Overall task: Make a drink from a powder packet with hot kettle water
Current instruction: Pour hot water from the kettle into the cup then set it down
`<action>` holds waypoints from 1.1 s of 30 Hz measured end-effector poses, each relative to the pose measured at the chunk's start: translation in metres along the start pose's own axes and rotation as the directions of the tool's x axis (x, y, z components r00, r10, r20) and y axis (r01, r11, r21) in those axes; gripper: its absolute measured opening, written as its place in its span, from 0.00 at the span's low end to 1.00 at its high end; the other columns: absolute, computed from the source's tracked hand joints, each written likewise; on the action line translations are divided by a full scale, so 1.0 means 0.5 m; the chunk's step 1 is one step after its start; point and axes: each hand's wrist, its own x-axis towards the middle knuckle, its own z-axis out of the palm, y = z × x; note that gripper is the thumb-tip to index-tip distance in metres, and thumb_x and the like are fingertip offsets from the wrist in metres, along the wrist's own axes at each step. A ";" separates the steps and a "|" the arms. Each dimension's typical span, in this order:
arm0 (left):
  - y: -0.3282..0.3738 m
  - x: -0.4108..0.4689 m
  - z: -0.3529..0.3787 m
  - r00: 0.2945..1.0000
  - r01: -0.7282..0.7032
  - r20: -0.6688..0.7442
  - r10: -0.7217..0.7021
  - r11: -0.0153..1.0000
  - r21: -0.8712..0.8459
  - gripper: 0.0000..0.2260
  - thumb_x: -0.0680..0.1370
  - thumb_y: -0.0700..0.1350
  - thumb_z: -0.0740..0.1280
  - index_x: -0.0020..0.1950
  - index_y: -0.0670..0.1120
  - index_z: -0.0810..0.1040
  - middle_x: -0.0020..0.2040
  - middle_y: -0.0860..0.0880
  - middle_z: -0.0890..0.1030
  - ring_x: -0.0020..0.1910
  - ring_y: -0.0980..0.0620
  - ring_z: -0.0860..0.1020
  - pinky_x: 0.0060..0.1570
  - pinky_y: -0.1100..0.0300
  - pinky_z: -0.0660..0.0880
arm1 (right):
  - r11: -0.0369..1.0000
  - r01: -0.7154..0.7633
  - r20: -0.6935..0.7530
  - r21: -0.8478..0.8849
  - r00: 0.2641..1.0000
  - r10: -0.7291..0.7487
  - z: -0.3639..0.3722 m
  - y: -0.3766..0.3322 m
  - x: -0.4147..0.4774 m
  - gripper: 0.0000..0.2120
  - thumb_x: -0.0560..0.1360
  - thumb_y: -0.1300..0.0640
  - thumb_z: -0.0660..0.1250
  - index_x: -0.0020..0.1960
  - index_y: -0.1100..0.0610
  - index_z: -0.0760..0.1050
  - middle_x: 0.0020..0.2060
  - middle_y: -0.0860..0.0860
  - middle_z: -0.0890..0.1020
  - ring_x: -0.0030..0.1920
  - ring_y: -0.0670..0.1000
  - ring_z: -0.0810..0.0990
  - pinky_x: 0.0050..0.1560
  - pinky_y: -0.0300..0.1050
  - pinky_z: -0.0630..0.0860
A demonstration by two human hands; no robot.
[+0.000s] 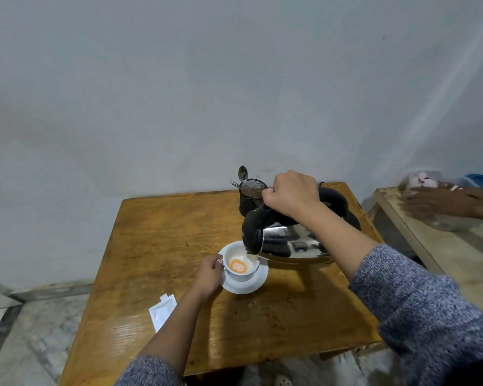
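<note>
A white cup (241, 274) stands on a white saucer (255, 284) in the middle of the wooden table (162, 240). Orange powder (238, 265) lies wet in its bottom. My left hand (208, 275) grips the cup's handle side. My right hand (292, 195) is closed around the black handle of a steel kettle (296, 240), which is tilted with its spout over the cup's right rim. Water runs from the spout into the cup. An opened white packet (161, 313) lies flat near the table's left front edge.
A black mesh holder (250, 196) with a spoon and a fork stands at the table's back, just behind the kettle. To the right stands a lighter table (444, 257), where another person's hand (441, 201) rests on a bag. A wall rises close behind.
</note>
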 end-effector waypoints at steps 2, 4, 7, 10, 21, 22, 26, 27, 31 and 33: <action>-0.002 0.001 0.000 1.000 0.011 0.000 -0.011 1.000 0.003 0.13 0.80 0.41 0.55 0.58 0.41 0.76 0.59 0.40 0.77 0.54 0.47 0.73 0.52 0.58 0.67 | 1.000 0.005 0.002 -0.004 1.000 -0.005 0.000 -0.003 -0.001 0.09 0.72 0.55 0.59 0.37 0.59 0.69 0.35 0.53 0.71 0.39 0.56 0.70 0.38 0.43 0.63; -0.004 0.002 0.000 1.000 0.027 -0.001 -0.027 1.000 0.014 0.13 0.80 0.42 0.55 0.60 0.42 0.75 0.60 0.40 0.76 0.58 0.45 0.74 0.56 0.55 0.69 | 1.000 0.010 0.006 -0.018 1.000 -0.010 0.001 -0.007 -0.002 0.09 0.73 0.54 0.59 0.38 0.59 0.70 0.37 0.54 0.72 0.39 0.57 0.71 0.39 0.43 0.63; -0.005 0.003 0.000 0.999 0.038 -0.003 -0.038 0.999 0.024 0.13 0.80 0.43 0.55 0.61 0.42 0.75 0.61 0.40 0.76 0.59 0.44 0.73 0.58 0.54 0.69 | 0.999 0.025 0.005 -0.041 1.000 -0.025 0.006 -0.010 -0.002 0.09 0.73 0.54 0.59 0.40 0.59 0.73 0.38 0.55 0.74 0.42 0.58 0.75 0.39 0.43 0.64; -0.001 0.002 0.000 0.999 0.040 0.003 -0.041 0.999 0.014 0.14 0.80 0.42 0.55 0.61 0.41 0.74 0.62 0.40 0.75 0.60 0.45 0.73 0.57 0.55 0.68 | 0.999 0.029 0.006 -0.042 1.000 -0.029 0.009 -0.009 0.000 0.09 0.73 0.54 0.59 0.39 0.59 0.73 0.36 0.54 0.73 0.42 0.58 0.75 0.38 0.43 0.63; -0.002 0.003 0.003 0.998 0.061 -0.004 -0.061 0.998 0.029 0.14 0.80 0.43 0.55 0.62 0.43 0.74 0.62 0.41 0.76 0.59 0.45 0.74 0.54 0.57 0.69 | 0.997 0.055 0.005 -0.057 0.998 -0.055 0.014 -0.013 0.003 0.09 0.73 0.54 0.59 0.37 0.59 0.70 0.30 0.51 0.68 0.37 0.56 0.71 0.31 0.41 0.60; -0.002 0.003 0.003 0.998 0.061 -0.002 -0.061 0.998 0.026 0.14 0.80 0.43 0.55 0.62 0.43 0.74 0.62 0.41 0.76 0.59 0.45 0.74 0.54 0.57 0.69 | 0.996 0.060 0.007 -0.060 0.998 -0.060 0.014 -0.014 0.003 0.09 0.73 0.54 0.59 0.37 0.59 0.70 0.30 0.51 0.69 0.37 0.56 0.71 0.31 0.41 0.60; -0.004 0.003 0.000 0.998 0.055 -0.003 -0.055 0.998 0.010 0.14 0.80 0.42 0.55 0.61 0.42 0.75 0.61 0.40 0.77 0.58 0.44 0.74 0.55 0.55 0.71 | 0.996 0.067 0.022 -0.062 0.998 -0.066 0.013 -0.021 0.003 0.09 0.73 0.55 0.59 0.38 0.59 0.70 0.33 0.52 0.70 0.38 0.56 0.72 0.35 0.42 0.63; -0.004 0.004 0.001 0.999 0.054 -0.006 -0.054 0.998 0.012 0.14 0.80 0.43 0.56 0.61 0.42 0.75 0.61 0.40 0.77 0.58 0.44 0.74 0.57 0.53 0.71 | 0.996 0.065 0.025 -0.061 0.998 -0.064 0.014 -0.021 0.003 0.09 0.73 0.55 0.59 0.38 0.59 0.70 0.31 0.51 0.69 0.37 0.56 0.72 0.34 0.41 0.62; -0.001 0.002 0.003 0.997 0.072 -0.014 -0.072 0.997 0.007 0.14 0.80 0.42 0.55 0.62 0.42 0.74 0.63 0.41 0.76 0.60 0.44 0.74 0.59 0.52 0.71 | 0.997 0.061 0.022 -0.056 0.998 -0.059 0.019 -0.024 0.005 0.09 0.72 0.55 0.59 0.36 0.59 0.70 0.27 0.49 0.66 0.36 0.55 0.72 0.28 0.39 0.58; 0.001 0.003 0.004 0.996 0.089 -0.014 -0.089 0.996 0.007 0.15 0.80 0.42 0.55 0.63 0.42 0.74 0.64 0.41 0.75 0.61 0.44 0.73 0.59 0.53 0.70 | 0.996 0.067 0.022 -0.058 0.998 -0.065 0.020 -0.025 0.005 0.10 0.72 0.54 0.59 0.36 0.59 0.71 0.27 0.49 0.66 0.35 0.55 0.73 0.28 0.39 0.58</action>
